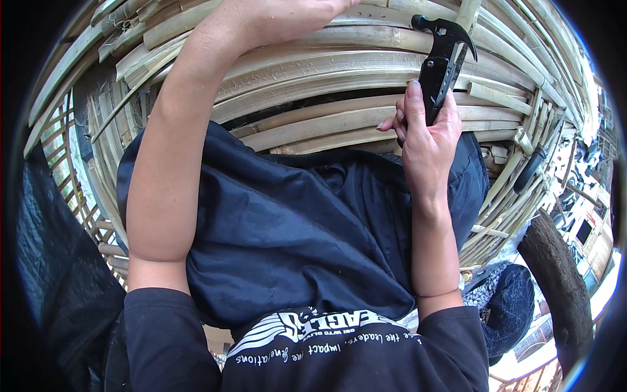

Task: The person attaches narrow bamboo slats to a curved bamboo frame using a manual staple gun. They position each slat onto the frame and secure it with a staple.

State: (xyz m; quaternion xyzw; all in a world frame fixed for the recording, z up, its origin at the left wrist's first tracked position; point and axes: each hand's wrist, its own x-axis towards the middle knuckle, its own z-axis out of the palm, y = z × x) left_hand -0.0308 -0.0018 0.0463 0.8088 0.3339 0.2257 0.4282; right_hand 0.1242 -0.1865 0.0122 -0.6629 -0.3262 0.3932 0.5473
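A black claw hammer [439,62] is gripped by the right hand [426,134], whose fingers are wrapped tight around the handle; the curved head is seen at the far right, raised over the bamboo slats [313,98]. The hammer head lies just above the slats, and whether it touches them cannot be told. The left hand [274,16] is stretched to the far edge of the view, where its fingers are cut off, so whether they are apart or together cannot be told; the palm appears pressed on the slats. Between the 2 forearms a dark blue cloth [294,228] is spread over the bamboo. A dark log [555,274] is seen at the near right.
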